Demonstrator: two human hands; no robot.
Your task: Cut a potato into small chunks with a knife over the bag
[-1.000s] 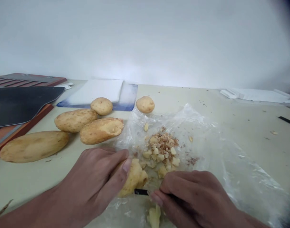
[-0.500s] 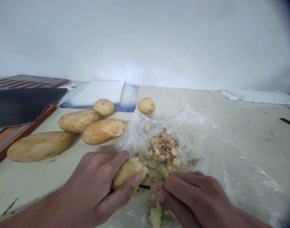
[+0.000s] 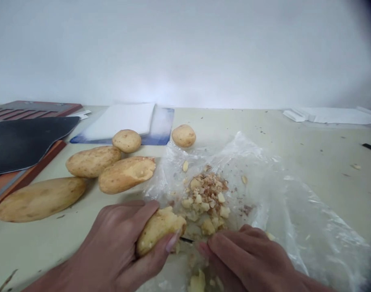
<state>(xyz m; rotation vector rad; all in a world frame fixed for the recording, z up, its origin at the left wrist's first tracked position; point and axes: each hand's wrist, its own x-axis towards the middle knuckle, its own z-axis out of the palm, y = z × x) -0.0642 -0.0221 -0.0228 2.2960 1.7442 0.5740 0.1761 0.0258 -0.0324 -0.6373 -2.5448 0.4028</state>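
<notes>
Head view, and here we go! Out at nine o'clock, a black cleaver (image 3: 24, 142) lies on a wooden board (image 3: 27, 178). Moving right, a long potato (image 3: 41, 199) sits at eight o'clock, with a second potato (image 3: 92, 161), a scraped potato (image 3: 126, 174) and a small potato (image 3: 126, 140) bunched at ten. Behind them is a white-and-blue cutting mat (image 3: 164, 125).

My left hand (image 3: 109, 243) is closed tight around the potato in my grip (image 3: 159, 229), right at six o'clock, over the clear plastic bag (image 3: 295, 227). My right hand (image 3: 249, 259) is curled shut on a thin black blade (image 3: 186, 240), its handle hidden, the tip just beside that potato. Above sit a chopped potato pile (image 3: 205, 202) and, at one o'clock, a round potato (image 3: 183, 136). White paper (image 3: 331, 115) lies far right.
</notes>
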